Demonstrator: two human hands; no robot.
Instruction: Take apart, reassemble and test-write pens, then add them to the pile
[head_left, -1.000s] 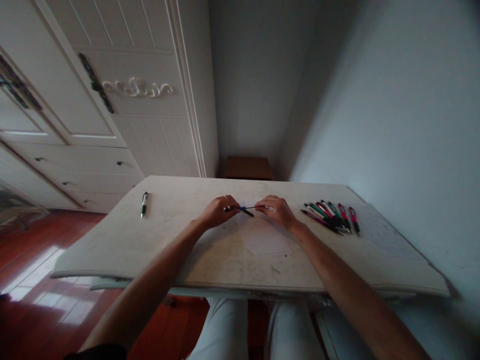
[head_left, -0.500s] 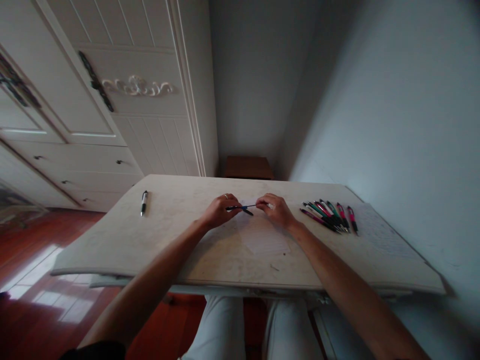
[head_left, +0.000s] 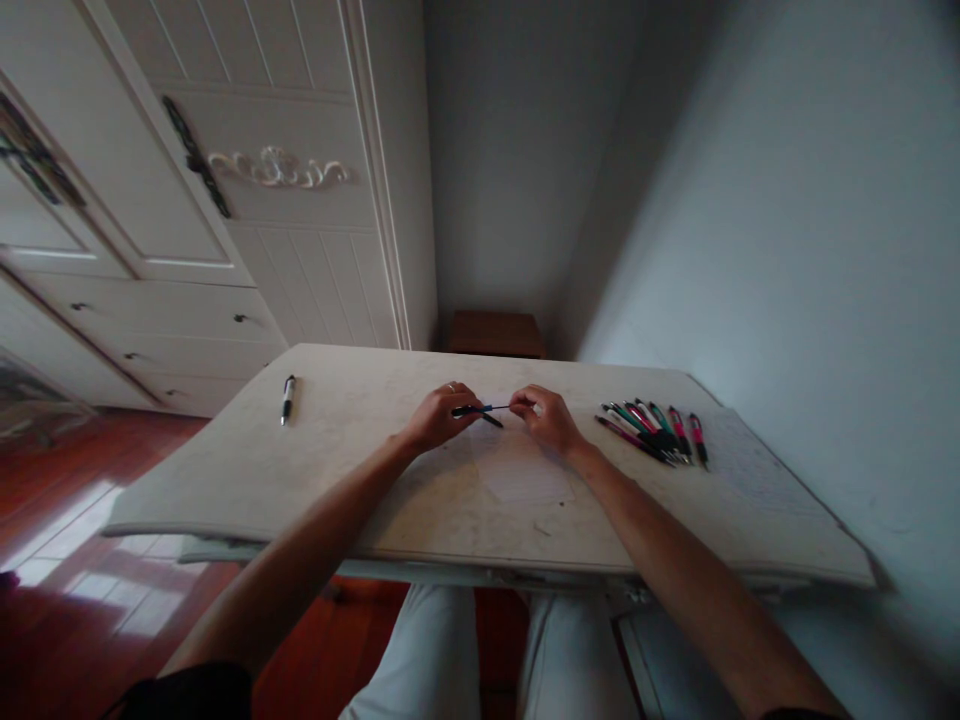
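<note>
Dim light; pale glare on floor [head_left: 75,640]; back wall [head_left: 517,180] shadowed; edges stretched, blurry.

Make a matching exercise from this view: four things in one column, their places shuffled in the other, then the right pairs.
Things
1. thin piece with a blue section
2. lone pen
3. group of pens
4. brown box-like piece

Places
A. beyond the far edge of the desk
B. on the desk, to the right of the right hand
C. spanning the gap between the two hands
D. on the desk, to the left of the left hand

Pairs: 1-C, 2-D, 3-B, 4-A
</note>
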